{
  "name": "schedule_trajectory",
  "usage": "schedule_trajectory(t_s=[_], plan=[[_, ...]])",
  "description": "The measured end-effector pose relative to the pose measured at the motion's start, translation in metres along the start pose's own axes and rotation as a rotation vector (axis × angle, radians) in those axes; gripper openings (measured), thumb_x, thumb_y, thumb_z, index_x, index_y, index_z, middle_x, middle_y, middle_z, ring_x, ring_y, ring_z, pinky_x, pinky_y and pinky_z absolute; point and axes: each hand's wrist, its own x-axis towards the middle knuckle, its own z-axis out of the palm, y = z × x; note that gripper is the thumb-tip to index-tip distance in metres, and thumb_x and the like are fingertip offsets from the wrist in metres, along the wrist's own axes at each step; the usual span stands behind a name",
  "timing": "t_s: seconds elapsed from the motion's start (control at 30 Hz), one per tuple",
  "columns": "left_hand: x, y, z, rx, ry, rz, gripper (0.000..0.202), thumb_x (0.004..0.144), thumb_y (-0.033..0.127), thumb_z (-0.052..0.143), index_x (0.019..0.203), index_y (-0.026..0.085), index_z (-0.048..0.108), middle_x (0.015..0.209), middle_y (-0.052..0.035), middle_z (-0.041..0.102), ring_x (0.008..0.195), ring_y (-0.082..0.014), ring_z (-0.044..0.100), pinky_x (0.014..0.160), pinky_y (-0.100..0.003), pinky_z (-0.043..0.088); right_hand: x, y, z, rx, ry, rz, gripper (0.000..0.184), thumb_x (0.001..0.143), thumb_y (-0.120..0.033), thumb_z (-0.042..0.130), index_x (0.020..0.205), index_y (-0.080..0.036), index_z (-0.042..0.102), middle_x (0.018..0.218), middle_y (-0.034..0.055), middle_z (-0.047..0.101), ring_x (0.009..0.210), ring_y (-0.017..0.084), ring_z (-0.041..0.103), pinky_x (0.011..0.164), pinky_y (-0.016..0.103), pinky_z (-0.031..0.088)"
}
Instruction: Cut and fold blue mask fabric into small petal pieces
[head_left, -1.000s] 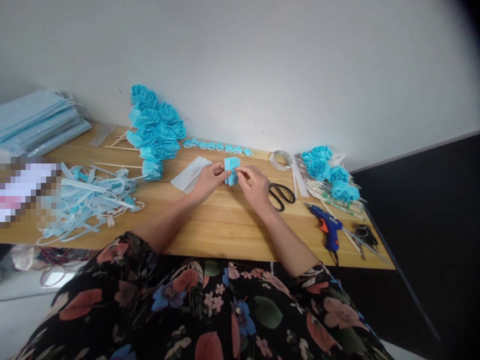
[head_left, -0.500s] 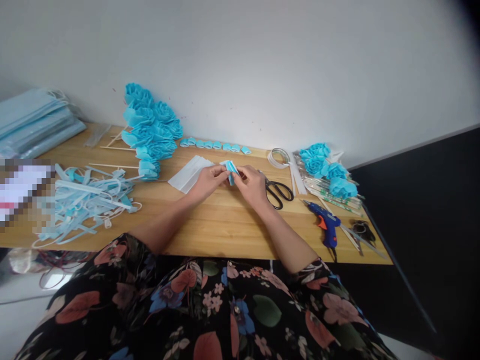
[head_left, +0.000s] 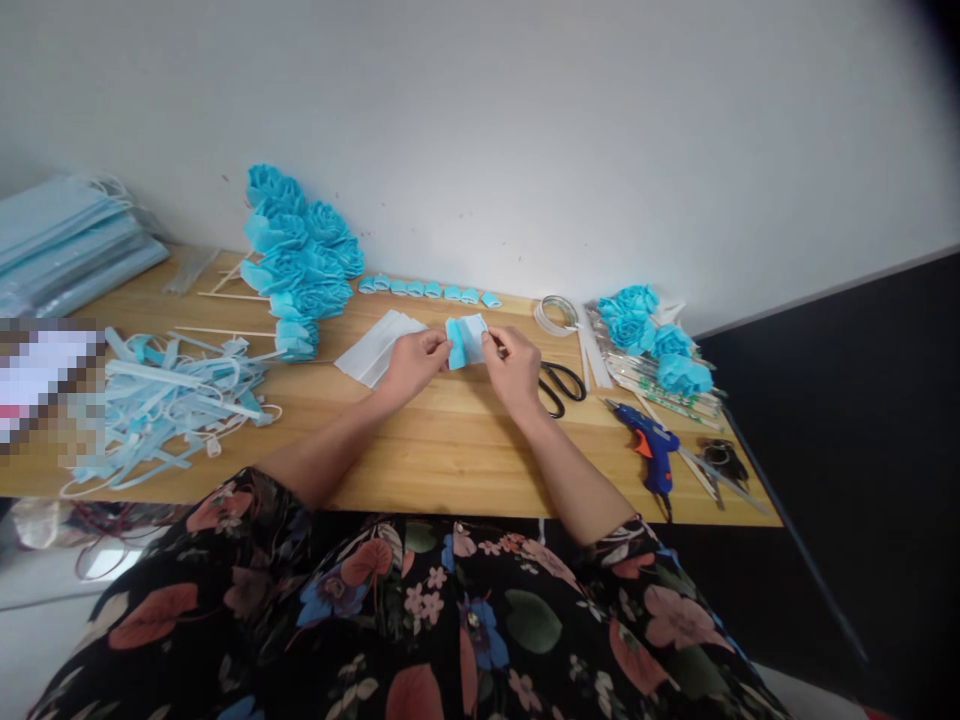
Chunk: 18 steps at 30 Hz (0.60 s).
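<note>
Over the middle of the wooden table (head_left: 450, 460), my left hand (head_left: 412, 362) and my right hand (head_left: 514, 366) both pinch a small piece of blue mask fabric (head_left: 465, 341), one at each side, stretching it flat between them. White mask fabric pieces (head_left: 376, 346) lie on the table just left of my left hand. Black scissors (head_left: 559, 386) rest right beside my right hand.
Blue fabric roses on sticks (head_left: 300, 255) lean at the wall, with a row of small rolled blue petals (head_left: 429, 290) beside them. More roses (head_left: 656, 345), a tape roll (head_left: 556, 313) and a blue glue gun (head_left: 651, 450) lie right. Cut mask strips (head_left: 169, 395) and stacked masks (head_left: 67, 245) sit left.
The blue piece was folded narrow between my fingers half a second ago; now it is spread wider and held flat. My right hand has shifted slightly up.
</note>
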Motion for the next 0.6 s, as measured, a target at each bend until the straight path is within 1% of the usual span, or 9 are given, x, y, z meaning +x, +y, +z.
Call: schedule_trajectory(t_s=[0.13,0.27,0.33,0.43,0.5,0.6], plan=[[-0.002,0.000,0.003,0.000,-0.043,0.011,0.023,0.080,0.034,0.060,0.064,0.019,0.058,0.057,0.0000,0.062,0.052,-0.0116,0.057,0.053,-0.023,0.044,-0.003,-0.004,0.003,-0.062,-0.044,-0.075,0.028,0.096,-0.032,0.049,0.094,-0.020,0.074,0.089,0.0077,0.074,0.080,0.020,0.065,0.079,0.031,0.049],[-0.002,0.002,0.004,0.011,-0.078,0.009,0.022,0.082,0.035,0.058,0.068,0.018,0.060,0.059,0.0004,0.063,0.053,-0.0112,0.057,0.055,-0.023,0.046,-0.006,-0.007,0.006,-0.041,-0.057,-0.167,0.024,0.095,-0.028,0.052,0.093,-0.019,0.075,0.086,0.0071,0.075,0.075,0.018,0.066,0.076,0.029,0.049],[-0.002,0.002,0.004,0.007,-0.087,0.004,0.022,0.082,0.035,0.057,0.071,0.017,0.060,0.060,0.0002,0.063,0.053,-0.0112,0.058,0.055,-0.023,0.047,-0.006,-0.008,0.006,-0.027,-0.063,-0.191,0.024,0.095,-0.026,0.052,0.094,-0.019,0.075,0.085,0.0070,0.075,0.075,0.018,0.066,0.075,0.029,0.049],[-0.001,0.002,0.003,-0.014,-0.104,0.019,0.019,0.083,0.032,0.056,0.075,0.016,0.063,0.063,-0.0005,0.065,0.055,-0.0119,0.061,0.057,-0.023,0.050,-0.006,-0.009,0.004,-0.023,-0.080,-0.185,0.023,0.094,-0.027,0.053,0.095,-0.019,0.075,0.085,0.0070,0.075,0.074,0.018,0.066,0.075,0.029,0.049],[-0.001,0.001,0.003,-0.041,-0.124,0.034,0.018,0.083,0.029,0.054,0.080,0.016,0.065,0.066,-0.0010,0.066,0.059,-0.0130,0.064,0.059,-0.023,0.052,-0.006,-0.010,0.003,-0.020,-0.093,-0.169,0.023,0.094,-0.029,0.055,0.095,-0.019,0.075,0.085,0.0071,0.075,0.074,0.018,0.065,0.074,0.030,0.049],[-0.001,-0.002,0.003,-0.067,-0.144,0.060,0.020,0.082,0.024,0.051,0.090,0.015,0.068,0.072,-0.0017,0.068,0.064,-0.0136,0.066,0.062,-0.024,0.053,-0.004,-0.012,0.001,0.006,-0.100,-0.144,0.021,0.090,-0.034,0.060,0.097,-0.019,0.074,0.087,0.0067,0.074,0.075,0.019,0.064,0.075,0.031,0.049]])
